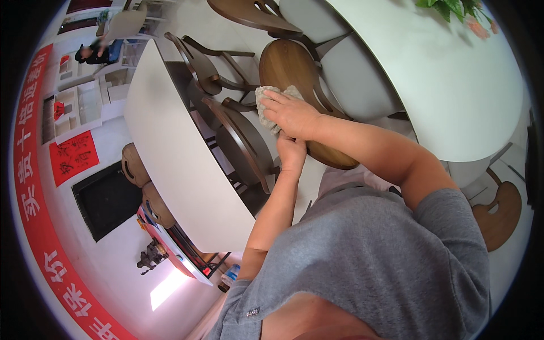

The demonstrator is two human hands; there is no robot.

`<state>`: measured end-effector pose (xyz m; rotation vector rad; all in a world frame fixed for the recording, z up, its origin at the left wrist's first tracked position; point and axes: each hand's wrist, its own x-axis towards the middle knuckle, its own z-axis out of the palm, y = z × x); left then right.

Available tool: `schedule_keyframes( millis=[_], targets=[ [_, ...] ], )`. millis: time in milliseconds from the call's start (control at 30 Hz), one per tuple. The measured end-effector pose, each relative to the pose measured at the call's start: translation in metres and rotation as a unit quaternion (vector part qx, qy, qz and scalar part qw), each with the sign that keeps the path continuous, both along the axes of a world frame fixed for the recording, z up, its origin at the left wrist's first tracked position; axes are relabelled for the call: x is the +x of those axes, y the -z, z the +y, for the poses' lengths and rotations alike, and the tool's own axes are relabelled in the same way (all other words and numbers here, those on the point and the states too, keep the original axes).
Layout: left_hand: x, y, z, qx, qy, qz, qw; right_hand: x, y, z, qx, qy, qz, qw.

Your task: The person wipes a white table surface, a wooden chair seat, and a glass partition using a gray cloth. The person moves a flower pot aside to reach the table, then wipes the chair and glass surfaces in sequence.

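Note:
My right hand (292, 114) lies over a crumpled beige-grey cloth (267, 121), fingers spread across it. The cloth rests against the near side of a brown wooden chair back (282, 59), which has a cut-out slot. Just below the right wrist is my left hand (292, 152), close to the cloth's lower edge and the chair back. Its fingers are mostly hidden, so what it grips cannot be told. Grey seat pads (352, 76) show beyond the wooden back.
A white table (463, 97) with flowers (474, 25) stands to the right, another white table (170, 148) to the left. Dark wooden chairs (242, 144) crowd between them. A seated person (95, 53) is at upper left. A red banner (34, 170) with writing lines the wall.

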<state>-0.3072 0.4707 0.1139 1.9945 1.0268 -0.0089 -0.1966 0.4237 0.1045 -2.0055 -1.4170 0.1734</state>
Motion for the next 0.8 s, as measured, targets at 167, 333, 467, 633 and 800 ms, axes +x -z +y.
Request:
schedule_keyframes(
  millis=[167, 333, 467, 633, 800],
  targets=[
    [0.003, -0.005, 0.0, 0.018, 0.023, 0.039, 0.999, 0.001, -0.002, 0.001, -0.003, 0.002, 0.016, 1.0],
    [0.006, -0.002, 0.002, -0.012, 0.005, 0.106, 0.994, 0.001, 0.002, 0.002, 0.046, 0.014, 0.017, 0.999],
    [0.005, 0.0, -0.002, -0.091, -0.069, 0.047, 0.992, -0.001, 0.009, 0.007, 0.083, 0.034, -0.013, 0.996],
    [0.008, 0.004, 0.002, -0.097, -0.069, 0.019, 0.993, 0.003, 0.001, 0.006, 0.037, 0.017, 0.012, 0.999],
    [-0.009, 0.001, -0.005, -0.076, -0.056, 0.035, 0.995, -0.012, 0.007, 0.005, 0.043, 0.009, -0.01, 0.999]
  ],
)
